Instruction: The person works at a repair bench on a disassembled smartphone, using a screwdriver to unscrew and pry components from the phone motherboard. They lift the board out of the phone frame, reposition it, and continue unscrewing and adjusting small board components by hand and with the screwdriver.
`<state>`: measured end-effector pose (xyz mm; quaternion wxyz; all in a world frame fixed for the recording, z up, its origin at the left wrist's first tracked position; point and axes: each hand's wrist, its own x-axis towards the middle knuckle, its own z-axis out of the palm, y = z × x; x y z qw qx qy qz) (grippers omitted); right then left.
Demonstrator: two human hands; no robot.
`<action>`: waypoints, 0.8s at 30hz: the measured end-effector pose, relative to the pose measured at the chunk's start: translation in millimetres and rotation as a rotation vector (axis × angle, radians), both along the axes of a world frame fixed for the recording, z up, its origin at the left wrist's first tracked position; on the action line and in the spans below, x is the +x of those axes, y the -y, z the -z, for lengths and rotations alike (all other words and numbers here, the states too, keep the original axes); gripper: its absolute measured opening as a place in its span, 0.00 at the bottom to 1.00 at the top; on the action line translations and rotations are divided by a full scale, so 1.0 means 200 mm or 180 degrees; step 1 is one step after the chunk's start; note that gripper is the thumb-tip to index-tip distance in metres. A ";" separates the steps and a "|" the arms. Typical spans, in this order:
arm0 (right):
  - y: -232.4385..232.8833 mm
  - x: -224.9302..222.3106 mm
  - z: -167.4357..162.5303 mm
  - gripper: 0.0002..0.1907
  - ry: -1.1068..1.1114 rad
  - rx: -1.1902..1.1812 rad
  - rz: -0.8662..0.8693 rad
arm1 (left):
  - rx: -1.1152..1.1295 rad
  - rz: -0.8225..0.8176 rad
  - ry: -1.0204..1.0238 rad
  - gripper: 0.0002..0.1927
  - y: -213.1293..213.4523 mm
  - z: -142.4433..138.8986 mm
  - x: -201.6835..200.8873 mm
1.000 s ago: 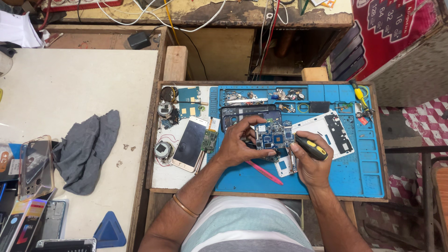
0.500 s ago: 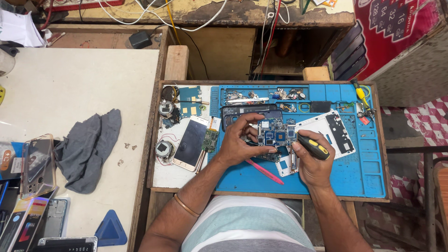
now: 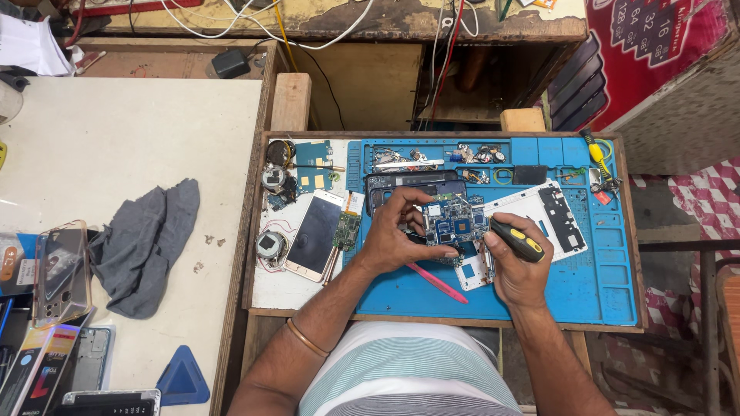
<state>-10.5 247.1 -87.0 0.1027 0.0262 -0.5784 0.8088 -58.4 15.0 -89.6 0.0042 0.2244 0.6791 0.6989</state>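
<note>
Hardly anything has shifted since a second ago: both hands hold the same places over the blue circuit board (image 3: 455,227), with only a slight settling of the fingers. The left hand (image 3: 397,235) curls over the board's left edge, thumb and fingertips pinching it so it stays put on the blue work mat (image 3: 601,285). The right hand (image 3: 516,273) is closed around a black-and-yellow screwdriver (image 3: 518,240), whose handle slants up and to the left, so its tip meets the board's right side; the tip itself is hidden. The board lies between the two hands, just ahead of the person's chest, its long axis running roughly left to right, and the left hand covers more of it. A pink pry tool (image 3: 435,281) lies on the mat just below the left hand, and a white phone frame (image 3: 551,216) sits beside the board on the right. A phone with a dark screen (image 3: 314,235) rests to the left on the small wooden surface (image 3: 266,300). Farther left, a grey cloth (image 3: 142,246) lies on a pale counter, with cables and a wooden shelf beyond.
</note>
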 end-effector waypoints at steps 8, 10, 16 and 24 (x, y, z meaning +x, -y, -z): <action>0.00 0.00 0.00 0.18 0.0030 -0.0053 -0.0003 | -0.0004 0.0027 0.0065 0.44 0.00 -0.05 0.00; 0.00 0.00 -0.01 0.18 0.0033 -0.0013 0.0007 | -0.0014 0.0069 0.0074 0.44 0.00 -0.06 0.00; 0.00 0.00 -0.01 0.18 0.0016 0.0037 0.0000 | -0.0015 0.0155 0.0104 0.43 0.00 -0.06 0.00; 0.01 0.00 -0.01 0.18 0.0007 0.0014 -0.0026 | -0.0050 0.0184 0.0139 0.42 0.00 -0.05 0.00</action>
